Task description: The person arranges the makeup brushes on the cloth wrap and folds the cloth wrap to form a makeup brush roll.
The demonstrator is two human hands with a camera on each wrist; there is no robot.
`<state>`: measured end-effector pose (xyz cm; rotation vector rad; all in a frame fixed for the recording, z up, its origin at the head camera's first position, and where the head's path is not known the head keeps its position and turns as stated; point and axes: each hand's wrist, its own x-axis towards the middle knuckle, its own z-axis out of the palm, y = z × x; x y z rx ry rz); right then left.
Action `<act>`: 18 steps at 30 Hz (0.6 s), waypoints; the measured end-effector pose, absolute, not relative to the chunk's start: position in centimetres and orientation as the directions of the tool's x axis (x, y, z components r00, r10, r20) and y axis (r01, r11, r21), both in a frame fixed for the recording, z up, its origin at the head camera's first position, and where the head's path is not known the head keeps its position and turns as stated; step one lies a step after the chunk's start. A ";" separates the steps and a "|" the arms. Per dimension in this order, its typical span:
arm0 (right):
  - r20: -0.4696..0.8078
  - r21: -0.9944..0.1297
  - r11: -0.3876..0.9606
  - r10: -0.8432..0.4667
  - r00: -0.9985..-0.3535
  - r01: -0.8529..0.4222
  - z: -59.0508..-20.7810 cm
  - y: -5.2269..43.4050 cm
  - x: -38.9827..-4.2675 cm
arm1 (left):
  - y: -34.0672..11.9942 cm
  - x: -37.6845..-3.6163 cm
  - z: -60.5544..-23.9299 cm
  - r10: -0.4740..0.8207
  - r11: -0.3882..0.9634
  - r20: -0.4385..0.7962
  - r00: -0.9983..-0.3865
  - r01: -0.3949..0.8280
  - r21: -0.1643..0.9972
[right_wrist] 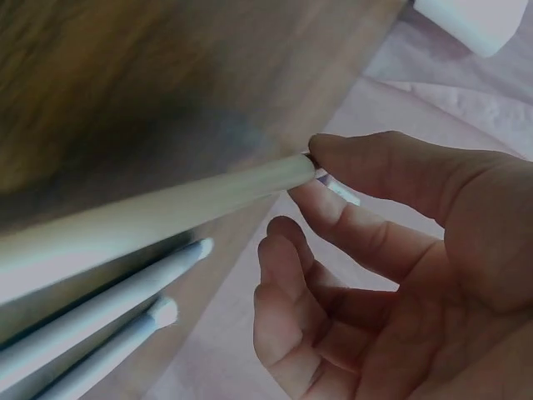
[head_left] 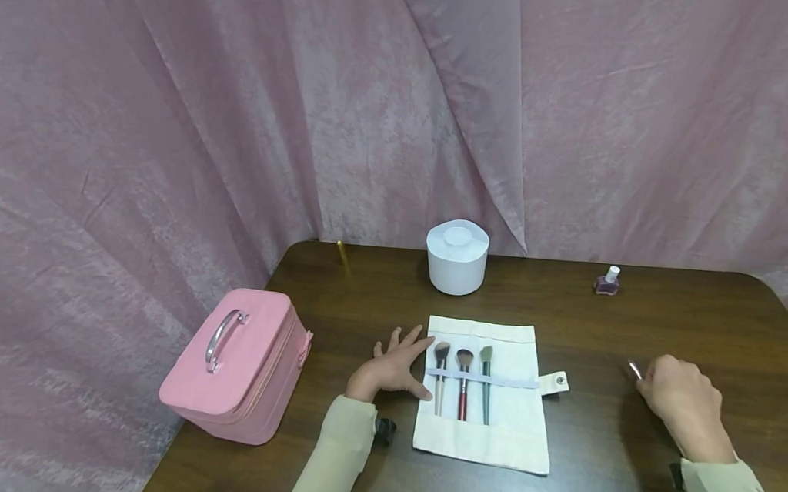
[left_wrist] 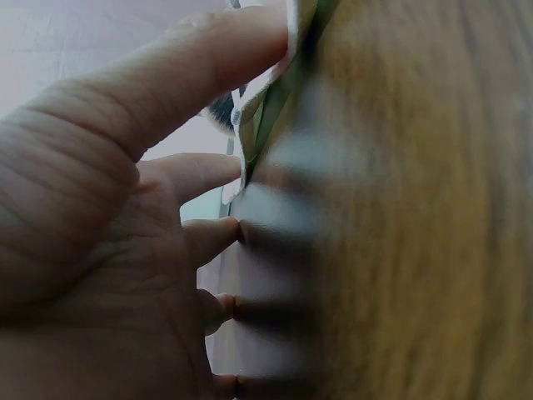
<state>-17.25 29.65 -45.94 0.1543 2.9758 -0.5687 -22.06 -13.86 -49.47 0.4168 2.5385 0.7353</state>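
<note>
A cream brush roll lies open at the middle of the dark table, with three makeup brushes tucked under its band. My left hand rests flat at the roll's left edge with its fingers spread. In the left wrist view the thumb touches the cloth edge. My right hand is to the right of the roll and pinches a thin pale handle between thumb and finger; its tip shows past the knuckles. Two more pale handles lie beside it in the right wrist view.
A pink cosmetic case with a metal handle stands at the table's left edge. A white round container sits at the back middle and a small nail polish bottle at the back right. Pink cloth hangs behind.
</note>
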 end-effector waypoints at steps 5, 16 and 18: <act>-0.027 -0.394 0.917 0.047 -0.999 0.054 -45.6 29.0 -17.1 | -13.8 -22.0 -49.5 0.400 0.813 -0.349 -0.847 0.152 0.562; 0.247 -0.430 0.896 -0.004 -0.969 -0.113 -44.7 27.1 -17.0 | -13.8 -21.9 -49.5 0.400 0.809 -0.351 -0.847 0.147 0.569; 0.287 -0.435 0.890 -0.008 -0.958 -0.138 -44.4 26.8 -17.1 | -13.8 -21.9 -49.5 0.401 0.808 -0.349 -0.847 0.147 0.570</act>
